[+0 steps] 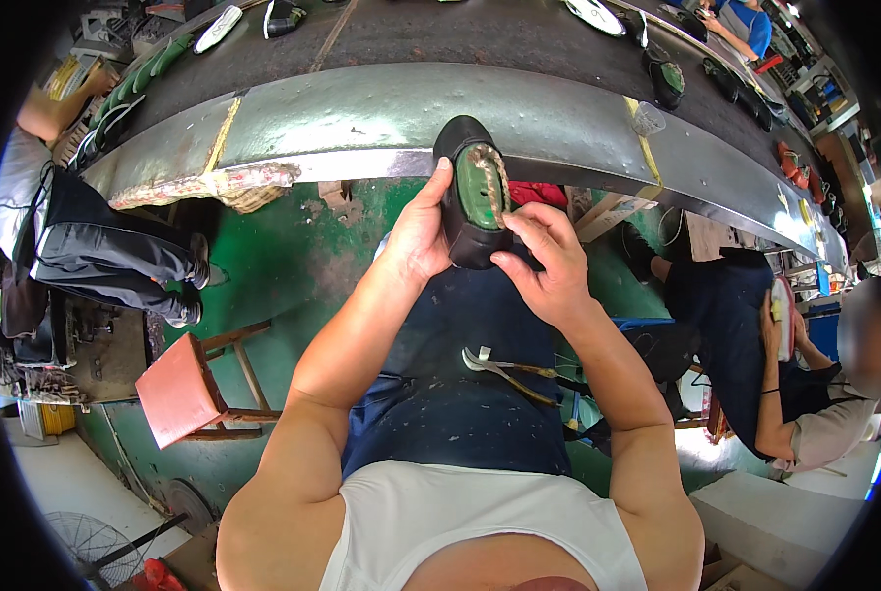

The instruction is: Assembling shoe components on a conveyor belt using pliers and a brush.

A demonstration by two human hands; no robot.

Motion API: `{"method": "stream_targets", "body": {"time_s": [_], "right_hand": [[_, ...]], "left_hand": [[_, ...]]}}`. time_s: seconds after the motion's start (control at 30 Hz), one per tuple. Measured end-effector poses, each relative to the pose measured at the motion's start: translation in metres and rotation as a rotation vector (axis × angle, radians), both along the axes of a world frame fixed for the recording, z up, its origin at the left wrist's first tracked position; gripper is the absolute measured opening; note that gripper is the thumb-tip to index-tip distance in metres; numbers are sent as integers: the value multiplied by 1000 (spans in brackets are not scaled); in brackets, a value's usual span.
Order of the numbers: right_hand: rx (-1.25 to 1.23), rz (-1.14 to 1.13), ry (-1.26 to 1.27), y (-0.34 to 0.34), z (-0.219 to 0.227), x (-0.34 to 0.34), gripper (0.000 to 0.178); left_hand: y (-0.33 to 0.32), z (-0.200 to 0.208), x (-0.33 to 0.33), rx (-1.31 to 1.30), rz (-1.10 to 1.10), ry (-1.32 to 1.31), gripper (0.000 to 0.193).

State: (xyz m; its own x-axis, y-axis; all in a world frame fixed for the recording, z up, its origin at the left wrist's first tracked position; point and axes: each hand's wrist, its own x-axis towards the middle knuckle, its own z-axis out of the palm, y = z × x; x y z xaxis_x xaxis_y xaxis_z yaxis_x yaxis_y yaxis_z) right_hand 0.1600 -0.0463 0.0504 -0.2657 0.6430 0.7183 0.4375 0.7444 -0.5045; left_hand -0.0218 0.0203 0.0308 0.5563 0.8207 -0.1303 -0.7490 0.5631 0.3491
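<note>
A black shoe upper (475, 249) sits on a green shoe last (480, 187), its bottom turned up toward me. Along the right side of that bottom runs a ragged, light-coloured gathered edge (500, 182). My left hand (423, 229) wraps the shoe from the left, thumb along its side. From the right, my right hand (551, 258) has its thumb and forefinger closed at the shoe's lower right rim, by the end of the gathered edge. A pair of pincers (489, 364) with a metal head lies across my dark-blue lap (440, 414).
Ahead stretches a metal-edged conveyor bench (381, 108) with shoes on it, including a white one (219, 30). A reddish stool (177, 391) stands at left. One person (115, 236) stands left; another (746, 345) sits right with a shoe. Far right, a blue-sleeved person (746, 28) works.
</note>
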Motion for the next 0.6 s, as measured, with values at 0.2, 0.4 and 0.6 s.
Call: {"method": "stream_targets", "body": {"time_s": [0.2,0.4,0.6], "right_hand": [[52,15,-6,6,3,1,47],[114,72,-26,6,-4,4,44],[178,1,-72,2,5,-4,45]], "left_hand": [[-30,7,-3,142,41,75,47],[-34,0,-9,279,27,135,75],[-34,-6,-12,314,15,116,91]]}}
